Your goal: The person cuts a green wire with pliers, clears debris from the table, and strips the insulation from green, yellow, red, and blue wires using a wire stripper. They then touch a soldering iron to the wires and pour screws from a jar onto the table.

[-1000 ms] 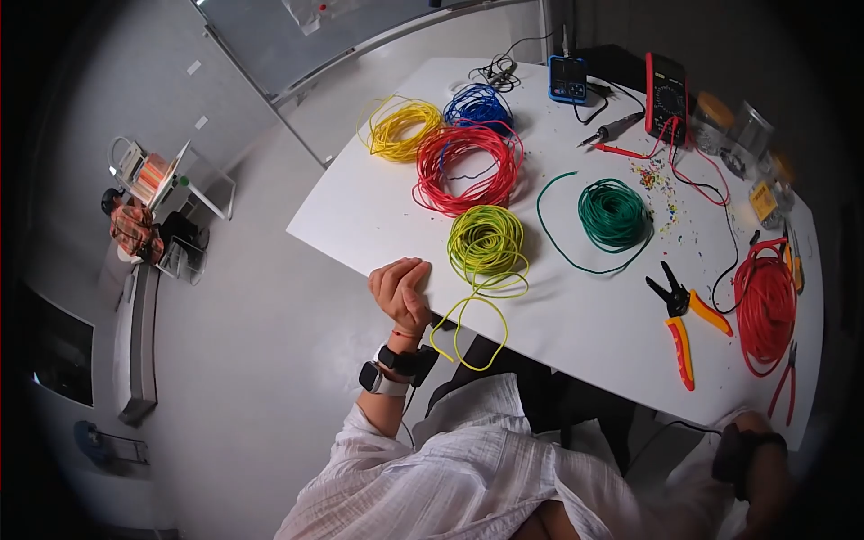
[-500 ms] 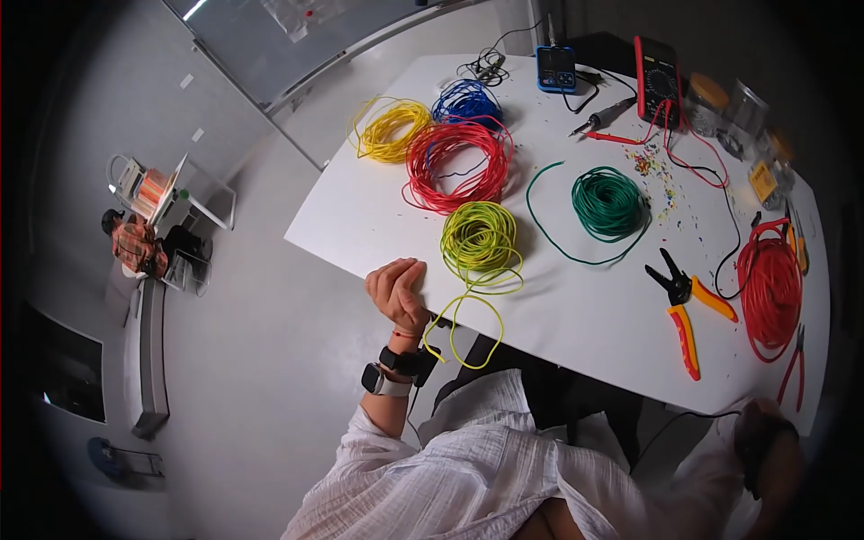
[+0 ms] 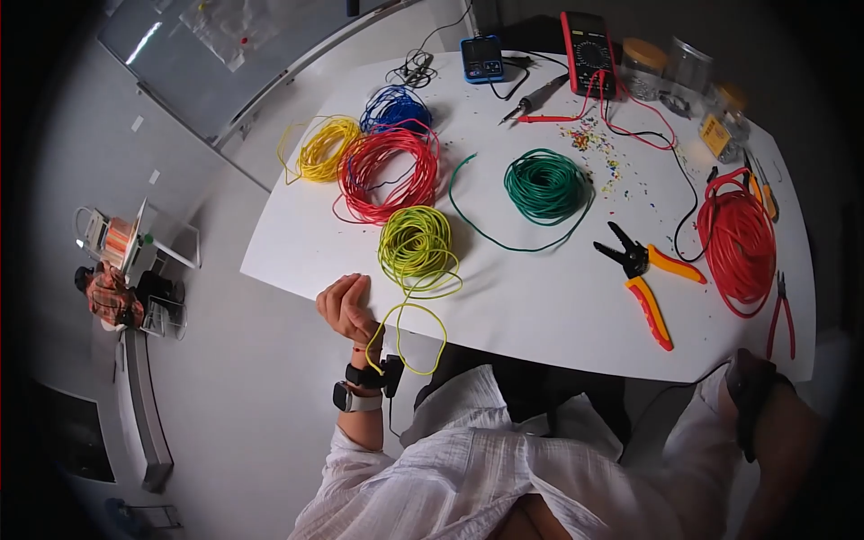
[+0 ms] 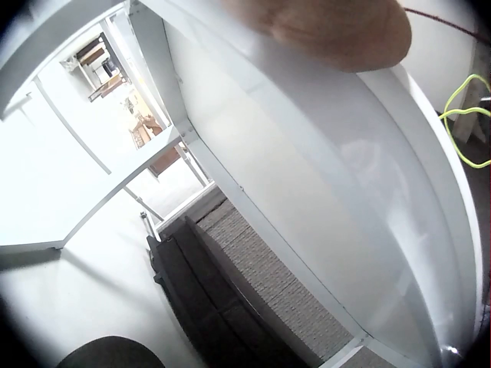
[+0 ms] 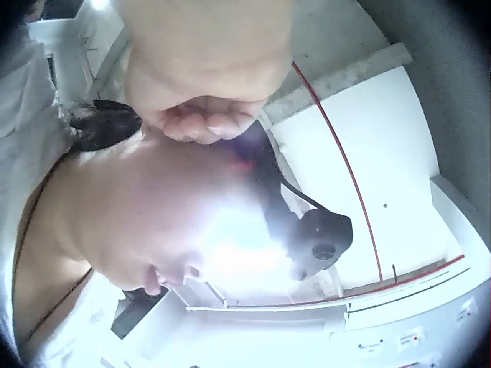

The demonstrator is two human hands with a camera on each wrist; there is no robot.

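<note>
At the table's near left edge rests my left hand [image 3: 345,304], fingers loosely bent and nothing held. In the left wrist view only a blurred part of that hand [image 4: 330,31] shows at the top. A yellow-green wire coil [image 3: 416,243] lies just right of it, with a loose loop hanging over the edge. My right hand [image 5: 207,100] is raised close beside my head, its fingers curled toward the palm around nothing visible. The head view shows only the raised right forearm [image 3: 787,432], at the lower right.
Red [image 3: 353,198], yellow [image 3: 326,151], blue [image 3: 396,106] and green [image 3: 543,187] wire coils lie on the table [image 3: 522,306]. Wire strippers [image 3: 635,260], a thick red coil [image 3: 740,243] and pliers [image 3: 782,315] lie right. Behind stand a multimeter [image 3: 589,56], a soldering iron [image 3: 540,94] and jars [image 3: 644,70].
The head view has swung to the right, so the table and its contents appear further left. My left hand stays at the table edge and the coils have not moved on the table.
</note>
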